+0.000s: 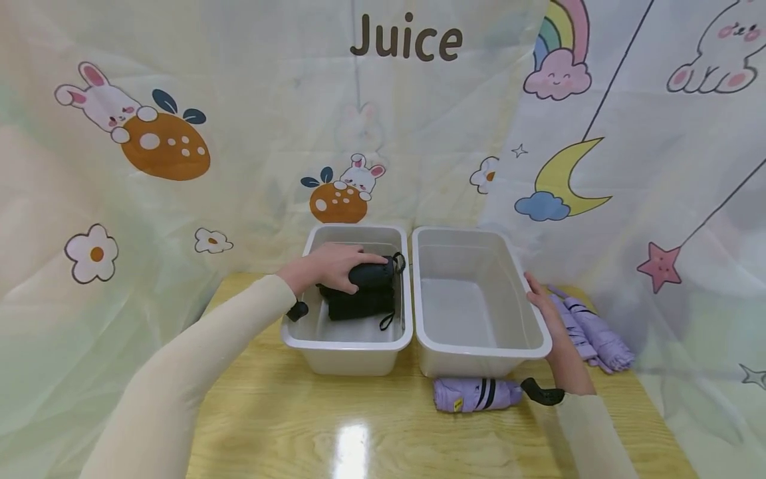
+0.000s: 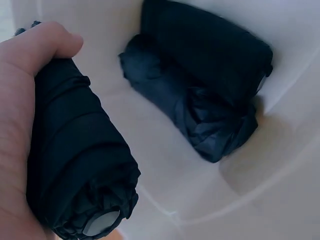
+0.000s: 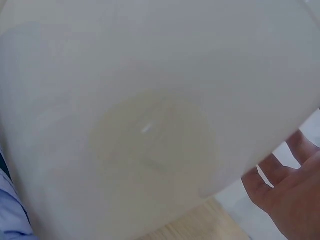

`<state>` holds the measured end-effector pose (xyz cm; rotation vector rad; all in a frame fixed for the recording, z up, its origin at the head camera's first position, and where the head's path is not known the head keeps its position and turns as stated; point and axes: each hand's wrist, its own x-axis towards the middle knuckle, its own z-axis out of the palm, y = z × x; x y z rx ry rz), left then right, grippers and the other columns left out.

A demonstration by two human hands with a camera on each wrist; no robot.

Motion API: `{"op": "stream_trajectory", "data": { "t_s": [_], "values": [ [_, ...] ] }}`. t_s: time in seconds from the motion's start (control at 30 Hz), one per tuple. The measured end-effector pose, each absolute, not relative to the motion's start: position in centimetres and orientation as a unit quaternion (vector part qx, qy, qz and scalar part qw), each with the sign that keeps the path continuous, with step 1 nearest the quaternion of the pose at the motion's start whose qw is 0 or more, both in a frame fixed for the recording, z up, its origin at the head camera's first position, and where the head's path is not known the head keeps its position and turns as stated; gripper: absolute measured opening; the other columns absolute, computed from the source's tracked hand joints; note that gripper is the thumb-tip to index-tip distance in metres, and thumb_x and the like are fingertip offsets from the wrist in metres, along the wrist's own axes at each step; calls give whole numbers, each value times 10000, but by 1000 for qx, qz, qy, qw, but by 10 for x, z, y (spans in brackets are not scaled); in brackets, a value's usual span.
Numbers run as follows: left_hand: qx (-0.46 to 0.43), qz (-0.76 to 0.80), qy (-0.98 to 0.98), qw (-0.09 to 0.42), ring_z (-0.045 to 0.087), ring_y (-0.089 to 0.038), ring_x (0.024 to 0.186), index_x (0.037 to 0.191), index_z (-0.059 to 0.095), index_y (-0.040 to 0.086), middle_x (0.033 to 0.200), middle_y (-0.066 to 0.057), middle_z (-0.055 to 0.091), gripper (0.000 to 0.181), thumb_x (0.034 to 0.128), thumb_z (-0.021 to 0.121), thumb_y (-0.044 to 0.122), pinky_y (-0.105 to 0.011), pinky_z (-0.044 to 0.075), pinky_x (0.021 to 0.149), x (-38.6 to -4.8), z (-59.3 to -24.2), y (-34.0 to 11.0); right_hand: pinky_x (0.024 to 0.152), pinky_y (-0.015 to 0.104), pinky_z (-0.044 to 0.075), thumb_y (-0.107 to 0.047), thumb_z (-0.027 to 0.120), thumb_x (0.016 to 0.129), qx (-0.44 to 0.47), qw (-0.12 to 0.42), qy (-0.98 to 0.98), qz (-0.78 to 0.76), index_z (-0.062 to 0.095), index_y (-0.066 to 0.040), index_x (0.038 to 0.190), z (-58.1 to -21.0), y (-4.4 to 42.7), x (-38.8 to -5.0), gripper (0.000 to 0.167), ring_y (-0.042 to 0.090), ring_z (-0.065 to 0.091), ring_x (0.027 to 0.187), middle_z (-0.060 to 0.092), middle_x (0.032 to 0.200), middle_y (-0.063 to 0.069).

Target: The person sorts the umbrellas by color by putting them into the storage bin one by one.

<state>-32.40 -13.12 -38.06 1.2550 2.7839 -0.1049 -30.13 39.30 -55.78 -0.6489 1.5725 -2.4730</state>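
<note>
My left hand (image 1: 338, 265) grips a folded black umbrella (image 1: 371, 273) within the left white bin (image 1: 347, 346). In the left wrist view this umbrella (image 2: 82, 135) has a round pale end facing the camera. Two more black umbrellas (image 2: 210, 55) lie side by side on the bin's floor; the head view shows them partly covered by the held one. At the far right, my right hand (image 1: 553, 322) touches the outer side of the right white bin (image 1: 485, 350), its fingers (image 3: 274, 169) against the wall. Nothing shows inside that bin.
A folded purple umbrella (image 1: 475, 394) with black stripes lies in front of the right bin. More purple umbrellas (image 1: 598, 336) lie right of it, behind my right forearm. Both bins stand on a wooden table (image 1: 287, 426) against a printed cloth backdrop (image 1: 263, 133).
</note>
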Motion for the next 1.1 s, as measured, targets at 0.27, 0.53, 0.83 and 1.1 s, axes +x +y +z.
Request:
{"op": "stream_trajectory", "data": {
  "t_s": [0.27,0.53,0.83,1.1],
  "values": [
    [383,-29,919,83,511,-214,997,1497,314,428,1264,-74,510,795,813,717,386,-408,439,856,-339,-402,-125,880,236,454,-126,225,1070,-105,63,570,-812,-127,-115,1543,-460,323,-221,589,67,525,1114,274,1509,-20],
    [380,-4,919,110,492,-215,1131,1493,346,415,1337,-58,491,836,783,784,349,-418,425,929,-352,-426,-127,875,198,453,-90,207,1061,-117,45,552,-824,-118,-49,1532,-467,327,-229,573,52,552,1088,479,1338,-167],
    [360,18,923,136,467,-242,1186,1499,353,393,1391,-68,470,877,768,827,300,-445,407,959,-361,-432,-120,860,244,475,-111,192,1068,-124,67,531,-835,-117,-126,1550,-462,325,-222,573,98,553,1086,424,1406,-66],
    [342,21,927,154,471,-218,1144,1493,375,365,1369,-40,494,886,751,845,252,-432,394,986,-369,-440,-110,843,240,483,-138,201,1067,-108,66,556,-821,-106,-136,1554,-460,325,-222,576,94,562,1066,356,1423,-57]
  ]
}}
